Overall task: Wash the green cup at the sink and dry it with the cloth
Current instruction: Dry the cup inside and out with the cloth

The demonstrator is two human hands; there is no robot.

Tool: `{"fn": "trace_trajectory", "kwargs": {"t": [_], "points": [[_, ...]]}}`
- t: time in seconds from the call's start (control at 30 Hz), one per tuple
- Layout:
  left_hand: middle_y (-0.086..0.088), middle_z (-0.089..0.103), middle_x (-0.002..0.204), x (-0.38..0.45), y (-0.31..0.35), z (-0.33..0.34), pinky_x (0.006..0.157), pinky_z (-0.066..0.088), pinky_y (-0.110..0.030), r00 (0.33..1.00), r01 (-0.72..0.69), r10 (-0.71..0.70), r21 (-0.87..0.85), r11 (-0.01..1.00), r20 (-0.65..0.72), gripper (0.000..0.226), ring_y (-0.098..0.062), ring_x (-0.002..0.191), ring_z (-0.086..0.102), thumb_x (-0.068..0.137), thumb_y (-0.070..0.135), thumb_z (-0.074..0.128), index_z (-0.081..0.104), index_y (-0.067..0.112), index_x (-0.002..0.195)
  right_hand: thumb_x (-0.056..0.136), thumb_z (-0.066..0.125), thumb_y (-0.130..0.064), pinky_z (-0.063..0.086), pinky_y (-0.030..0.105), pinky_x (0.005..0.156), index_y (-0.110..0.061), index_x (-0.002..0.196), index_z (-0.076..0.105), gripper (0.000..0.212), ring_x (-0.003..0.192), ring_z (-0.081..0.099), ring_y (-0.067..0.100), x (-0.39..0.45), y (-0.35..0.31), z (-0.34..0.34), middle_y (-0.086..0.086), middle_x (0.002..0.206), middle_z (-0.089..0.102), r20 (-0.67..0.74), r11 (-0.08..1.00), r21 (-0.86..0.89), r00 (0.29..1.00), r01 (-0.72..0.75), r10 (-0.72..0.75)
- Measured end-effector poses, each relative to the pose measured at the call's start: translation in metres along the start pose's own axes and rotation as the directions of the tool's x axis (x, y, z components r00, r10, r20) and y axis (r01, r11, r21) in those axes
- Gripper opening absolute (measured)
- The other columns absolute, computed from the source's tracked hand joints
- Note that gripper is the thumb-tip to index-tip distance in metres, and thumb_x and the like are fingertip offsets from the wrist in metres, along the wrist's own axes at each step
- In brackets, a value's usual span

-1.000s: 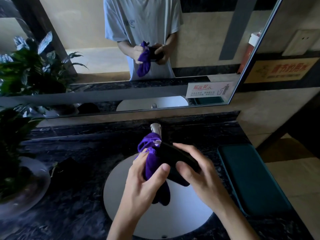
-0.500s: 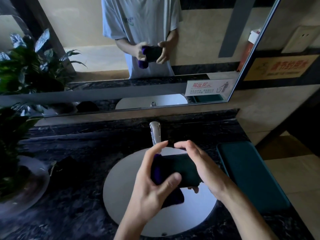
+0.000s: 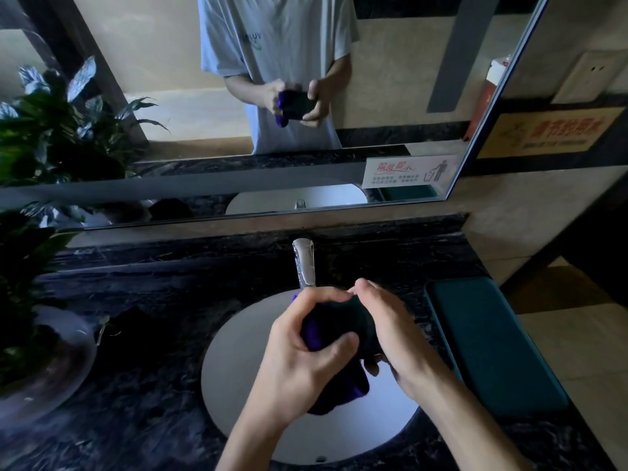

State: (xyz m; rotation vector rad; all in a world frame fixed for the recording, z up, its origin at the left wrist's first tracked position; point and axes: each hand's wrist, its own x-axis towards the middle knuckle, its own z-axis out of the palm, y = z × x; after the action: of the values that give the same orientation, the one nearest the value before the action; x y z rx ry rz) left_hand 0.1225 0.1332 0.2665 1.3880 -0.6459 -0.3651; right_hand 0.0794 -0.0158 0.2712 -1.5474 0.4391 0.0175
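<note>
Above the sink [image 3: 238, 362], just in front of the faucet [image 3: 304, 263], both hands close on the green cup [image 3: 343, 321], which lies on its side with its long axis running left to right. The left hand [image 3: 306, 355] clenches a purple cloth [image 3: 311, 334] against the cup's left end, thumb pressed across the front. The right hand [image 3: 390, 331] grasps the cup's right end, fingers curled over the top. A tail of cloth hangs below toward the basin. The faucet spout sits very near the knuckles, so turning the cup has more room toward the person. A teal mat [image 3: 489, 345] lies right of the sink, a potted plant [image 3: 30, 260] well left.
</note>
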Motion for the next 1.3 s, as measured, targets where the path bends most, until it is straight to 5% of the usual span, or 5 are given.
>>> {"fn": "trace_trajectory", "kwargs": {"t": [0.23, 0.47, 0.83, 1.2, 1.3], "points": [[-0.003, 0.062, 0.078, 0.005, -0.005, -0.011, 0.062, 0.05, -0.027, 0.971, 0.207, -0.227, -0.22, 0.953, -0.069, 0.029, -0.018, 0.068, 0.054, 0.066, 0.026, 0.084, 0.067, 0.023, 0.089, 0.096, 0.048, -0.039, 0.047, 0.024, 0.075, -0.02, 0.109, 0.06, 0.026, 0.085, 0.063, 0.012, -0.013, 0.013, -0.006, -0.01, 0.093, 0.064, 0.017, 0.714, -0.452, 0.805, 0.535, -0.593], [0.009, 0.077, 0.083, -0.001, 0.007, -0.005, 0.06, 0.055, -0.013, 0.989, 0.135, -0.134, -0.022, 0.991, 0.066, 0.045, -0.001, 0.062, 0.072, 0.087, 0.026, 0.071, 0.045, 0.029, 0.123, 0.088, 0.045, -0.039, 0.03, 0.029, 0.046, 0.008, 0.083, 0.039, 0.048, 0.062, 0.037, 0.025, 0.001, 0.007, 0.005, 0.01, 0.071, 0.04, -0.18, 0.987, -0.04, 0.971, 0.154, -0.159], [0.009, 0.069, 0.068, 0.008, 0.007, 0.003, 0.059, 0.05, -0.023, 0.845, 0.156, 0.029, 0.298, 0.942, -0.535, 0.037, -0.006, 0.06, 0.061, 0.076, 0.057, 0.066, 0.061, 0.021, 0.084, 0.084, 0.048, -0.051, 0.048, 0.034, 0.043, -0.023, 0.082, 0.063, 0.033, 0.058, 0.059, 0.025, 0.002, 0.02, 0.021, 0.015, 0.071, 0.063, -0.426, 0.969, 0.073, 0.886, 0.236, -0.184], [0.018, 0.079, 0.082, 0.007, 0.004, -0.008, 0.068, 0.055, -0.013, 0.989, 0.059, -0.082, 0.181, 0.982, 0.123, 0.024, 0.006, 0.076, 0.071, 0.081, 0.036, 0.088, 0.076, 0.038, 0.102, 0.083, 0.047, -0.059, 0.031, 0.037, 0.056, 0.0, 0.093, 0.048, 0.06, 0.068, 0.04, 0.032, 0.007, 0.022, 0.005, 0.014, 0.078, 0.044, -0.367, 0.983, 0.059, 0.92, 0.173, -0.14], [-0.002, 0.075, 0.074, 0.01, 0.003, -0.008, 0.058, 0.055, -0.043, 0.983, 0.083, -0.121, 0.254, 0.964, 0.138, 0.014, -0.008, 0.063, 0.063, 0.08, 0.032, 0.084, 0.075, 0.024, 0.087, 0.076, 0.047, -0.066, 0.027, 0.025, 0.046, -0.003, 0.088, 0.049, 0.064, 0.053, 0.045, 0.021, 0.009, 0.014, -0.007, 0.008, 0.073, 0.046, -0.271, 0.997, 0.079, 0.962, 0.013, 0.009]]}}
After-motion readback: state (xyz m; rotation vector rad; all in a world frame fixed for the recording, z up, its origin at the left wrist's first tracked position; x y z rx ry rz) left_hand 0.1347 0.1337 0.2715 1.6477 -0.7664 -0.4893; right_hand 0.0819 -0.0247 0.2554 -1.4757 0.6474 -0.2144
